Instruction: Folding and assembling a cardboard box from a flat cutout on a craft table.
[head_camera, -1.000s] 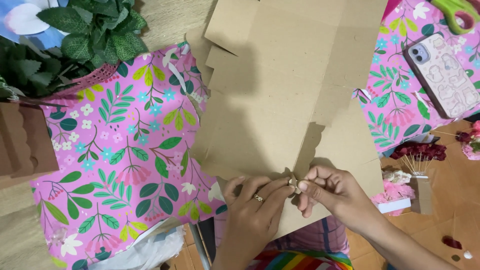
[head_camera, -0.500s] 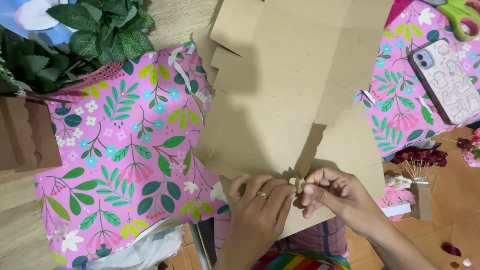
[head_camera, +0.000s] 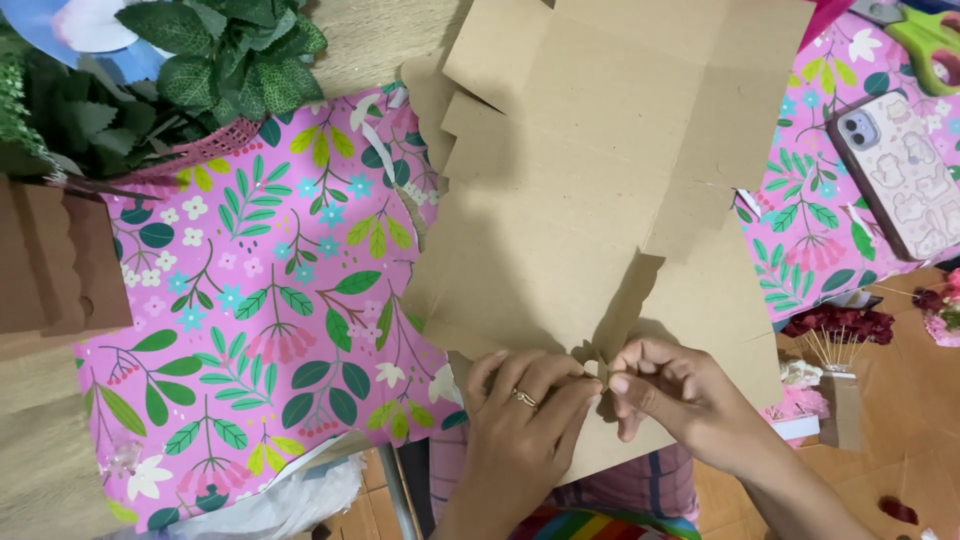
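Pinching a small pale piece (head_camera: 597, 369) between the fingertips of left hand (head_camera: 525, 420) and right hand (head_camera: 680, 395), both closed on it, at the near edge of flat brown cardboard sheet (head_camera: 600, 190). Sheet resting on pink floral wrapping paper (head_camera: 270, 300) spread over the counter (head_camera: 40, 470); phone (head_camera: 900, 170) and green scissors (head_camera: 925, 35) far right, leafy plant (head_camera: 150, 80) far left, bunch of dark red flower picks (head_camera: 840, 325) to the right. Step in hand, as judged: fixing the piece by the scalloped cut. Next move calling for steady fingertip pressure without creasing the edge.
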